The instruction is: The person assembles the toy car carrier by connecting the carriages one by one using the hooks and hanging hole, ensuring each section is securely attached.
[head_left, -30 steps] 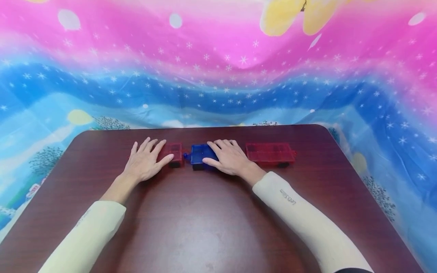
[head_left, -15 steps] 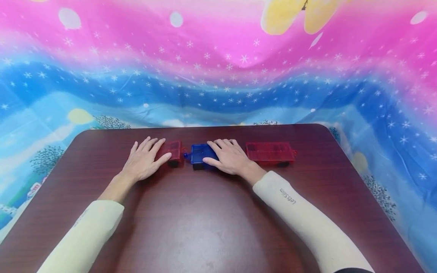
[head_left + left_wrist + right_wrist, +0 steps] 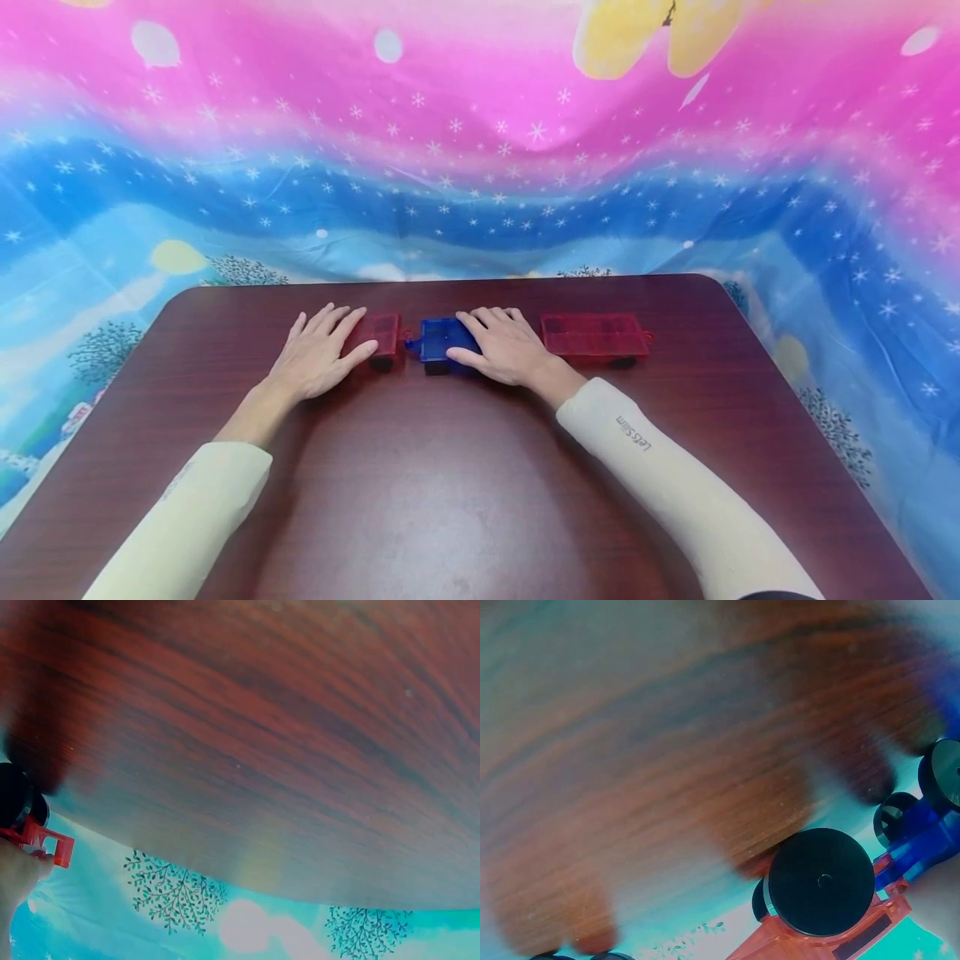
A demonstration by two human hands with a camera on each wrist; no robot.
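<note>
Three see-through plastic toy cars with black wheels stand in a row near the table's far edge. My left hand [image 3: 311, 358] rests on the left red car [image 3: 386, 333], fingers spread, hiding most of it. On the blue car [image 3: 441, 337] lies my right hand [image 3: 506, 346], covering its right side. A long red car [image 3: 596, 333] stands to the right of that hand. The right wrist view shows a black wheel [image 3: 821, 881] under red plastic joined to a blue piece [image 3: 926, 840]. A red end loop [image 3: 64, 851] shows beside the left hand in the left wrist view.
The dark brown table [image 3: 450, 483] has rounded far corners. Behind it hangs a pink and blue cloth [image 3: 480, 192] with snowflakes and trees, which also runs down both sides.
My left hand and the left red car show only a very small shift. The right hand, the blue car and the long red car stay where they were.
</note>
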